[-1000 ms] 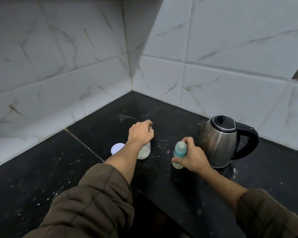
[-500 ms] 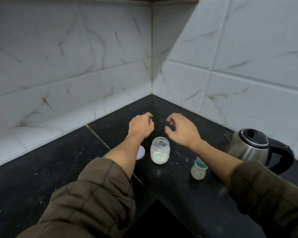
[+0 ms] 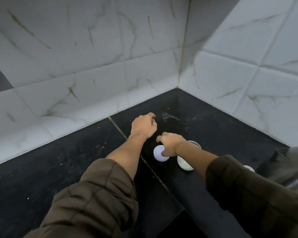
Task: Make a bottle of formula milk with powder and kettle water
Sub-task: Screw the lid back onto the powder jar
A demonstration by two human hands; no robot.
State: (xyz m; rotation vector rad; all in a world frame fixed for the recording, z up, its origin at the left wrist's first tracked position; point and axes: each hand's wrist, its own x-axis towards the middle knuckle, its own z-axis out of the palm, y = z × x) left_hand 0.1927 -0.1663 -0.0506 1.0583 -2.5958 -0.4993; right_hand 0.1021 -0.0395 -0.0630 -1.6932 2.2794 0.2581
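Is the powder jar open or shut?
Open. The jar has no top; its white lid lies beside it under the right hand.

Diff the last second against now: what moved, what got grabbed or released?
The right hand let go of the bottle, crossed left over the open jar and now has its fingers on the white lid lying on the counter. The left hand came off the jar and hovers behind, loosely curled and empty. Jar, lid and kettle stayed put; the view swung left.
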